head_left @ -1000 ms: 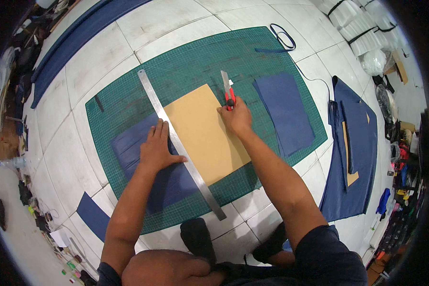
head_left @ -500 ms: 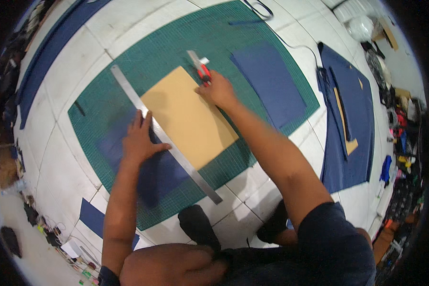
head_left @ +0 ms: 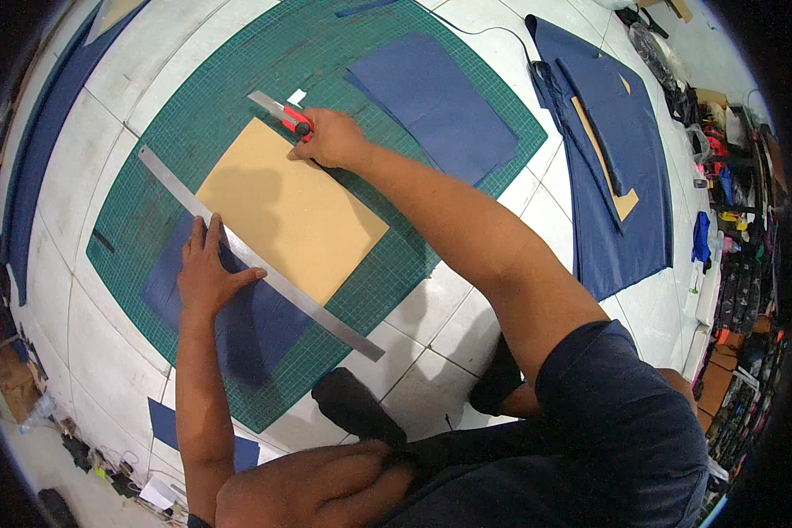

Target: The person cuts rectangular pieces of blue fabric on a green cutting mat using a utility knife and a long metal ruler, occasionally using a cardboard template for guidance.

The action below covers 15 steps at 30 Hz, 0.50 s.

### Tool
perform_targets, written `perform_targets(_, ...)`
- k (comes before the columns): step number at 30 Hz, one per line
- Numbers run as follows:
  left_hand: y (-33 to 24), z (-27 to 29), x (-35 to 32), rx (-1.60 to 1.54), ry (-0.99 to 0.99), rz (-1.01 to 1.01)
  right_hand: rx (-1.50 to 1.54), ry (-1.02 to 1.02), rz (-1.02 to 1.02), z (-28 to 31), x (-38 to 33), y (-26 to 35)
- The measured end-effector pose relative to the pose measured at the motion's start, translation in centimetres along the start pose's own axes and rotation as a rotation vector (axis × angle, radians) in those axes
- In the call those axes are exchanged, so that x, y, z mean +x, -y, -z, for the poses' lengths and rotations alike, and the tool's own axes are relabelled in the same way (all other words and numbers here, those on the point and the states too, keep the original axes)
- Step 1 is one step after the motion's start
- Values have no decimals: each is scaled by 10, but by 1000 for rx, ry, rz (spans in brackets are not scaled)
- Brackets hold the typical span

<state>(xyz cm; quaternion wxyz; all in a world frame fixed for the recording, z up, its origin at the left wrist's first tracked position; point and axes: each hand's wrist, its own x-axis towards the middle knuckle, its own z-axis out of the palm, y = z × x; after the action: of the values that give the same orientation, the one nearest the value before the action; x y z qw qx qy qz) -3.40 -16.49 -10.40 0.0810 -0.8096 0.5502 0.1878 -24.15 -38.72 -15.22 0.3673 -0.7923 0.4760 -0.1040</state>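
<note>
My left hand (head_left: 209,268) presses down on a long steel ruler (head_left: 268,268), fingers and thumb spread across it. The ruler lies slantwise on a green cutting mat (head_left: 343,304), along the left edge of a beige sheet (head_left: 295,207). From the ruler's other side a navy blue piece of material (head_left: 260,334) shows, partly under my left hand. My right hand (head_left: 330,139) is closed round a red and black utility knife (head_left: 299,123), its long blade pointing left just beyond the sheet's far corner. Part of the handle is hidden in my fingers.
Stacked navy pieces (head_left: 436,101) lie on the mat's right. A folded navy sheet (head_left: 620,167) with a beige strip rests on the white tiles (head_left: 449,304) to the right. A long navy roll (head_left: 40,167) lies far left; clutter (head_left: 735,255) lines the right side.
The view has shifted, so mat and hands appear farther left. The knife's blade has swung leftward past the sheet's far corner. My left hand stays on the ruler.
</note>
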Motion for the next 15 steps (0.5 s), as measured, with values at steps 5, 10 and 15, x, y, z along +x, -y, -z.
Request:
perform_targets(5,7,-6,3,-31,-37,-37,13,-74,54,-6,0,-4)
perform_targets(10,8,-7,2,-11,-37,-37,36,-9,34,-1,1,0)
perform_targets(15,-6,7,0,-7,43,-20,34,-11,72,0,4,-8)
